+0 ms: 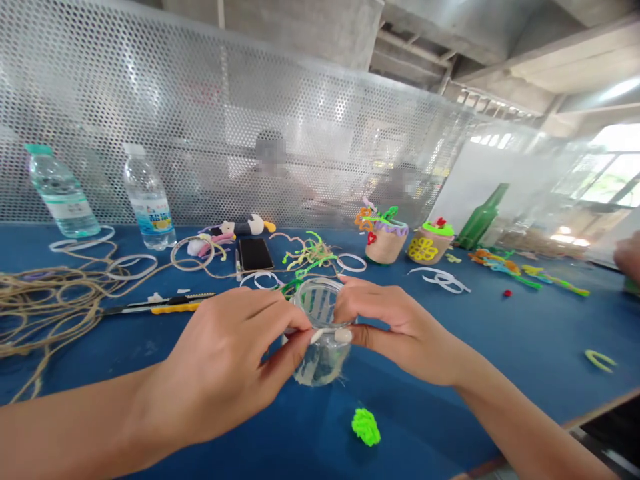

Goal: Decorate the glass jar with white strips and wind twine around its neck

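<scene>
A clear glass jar (324, 365) stands upright on the blue table in front of me, with whitish strips and loose fibres on its side. My left hand (230, 347) is closed, thumb and index finger pinching at the near rim. From the other side, my right hand (400, 327) grips the same rim, its thumb outside and bent fingers over the mouth. The two thumbs nearly meet; any small piece between the fingertips is hidden. A bright green fuzzy clump (366, 427) lies on the table just below the jar.
Twine (45, 307) and a yellow utility knife (175, 307) lie left, near two water bottles (150, 213). Behind the jar are a phone (255, 254) and pipe cleaners (310, 250). Decorated pots (387, 243) and a green bottle (483, 217) stand back right, before a perforated screen (200, 120).
</scene>
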`<state>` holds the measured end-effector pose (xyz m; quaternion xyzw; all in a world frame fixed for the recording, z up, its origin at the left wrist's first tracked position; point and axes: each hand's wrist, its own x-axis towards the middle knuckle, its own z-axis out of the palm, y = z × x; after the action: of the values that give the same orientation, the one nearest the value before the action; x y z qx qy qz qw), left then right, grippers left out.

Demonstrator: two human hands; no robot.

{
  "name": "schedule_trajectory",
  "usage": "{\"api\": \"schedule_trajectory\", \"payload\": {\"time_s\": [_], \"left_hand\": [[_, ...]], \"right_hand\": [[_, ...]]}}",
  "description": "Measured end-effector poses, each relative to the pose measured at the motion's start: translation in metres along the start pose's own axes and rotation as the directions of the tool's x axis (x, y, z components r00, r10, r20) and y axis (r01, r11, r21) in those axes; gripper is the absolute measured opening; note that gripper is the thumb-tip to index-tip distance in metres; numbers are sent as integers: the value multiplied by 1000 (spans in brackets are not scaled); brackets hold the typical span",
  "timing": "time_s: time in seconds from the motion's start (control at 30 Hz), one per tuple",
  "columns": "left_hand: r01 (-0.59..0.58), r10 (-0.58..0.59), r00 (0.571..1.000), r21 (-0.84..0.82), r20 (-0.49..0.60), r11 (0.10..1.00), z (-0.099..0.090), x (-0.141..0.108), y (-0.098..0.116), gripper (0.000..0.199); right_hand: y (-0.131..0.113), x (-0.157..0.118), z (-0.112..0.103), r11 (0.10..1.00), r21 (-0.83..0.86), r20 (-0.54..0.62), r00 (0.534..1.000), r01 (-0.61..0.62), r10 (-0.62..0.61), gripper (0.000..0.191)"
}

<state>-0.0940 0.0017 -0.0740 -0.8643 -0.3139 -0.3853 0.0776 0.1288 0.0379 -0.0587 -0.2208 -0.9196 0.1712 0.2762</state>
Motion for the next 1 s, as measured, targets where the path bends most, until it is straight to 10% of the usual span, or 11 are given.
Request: {"api": "schedule_trajectory", "payload": {"time_s": [0.33,0.6,1.0], "left_hand": [[128,-133,991,-172,-15,977,7,2,-2,11],[196,-200,980,-189,-1,962,10,3,-5,10],[221,-203,969,-125,143,967,-12,-3,2,15]], "right_hand": [[11,2,11,986,105,-154,982,128,-111,34],[4,4,20,988,-128,-256,959,89,-120,20],[-10,10,7,994,-91,-25,998,57,-59,32]]}}
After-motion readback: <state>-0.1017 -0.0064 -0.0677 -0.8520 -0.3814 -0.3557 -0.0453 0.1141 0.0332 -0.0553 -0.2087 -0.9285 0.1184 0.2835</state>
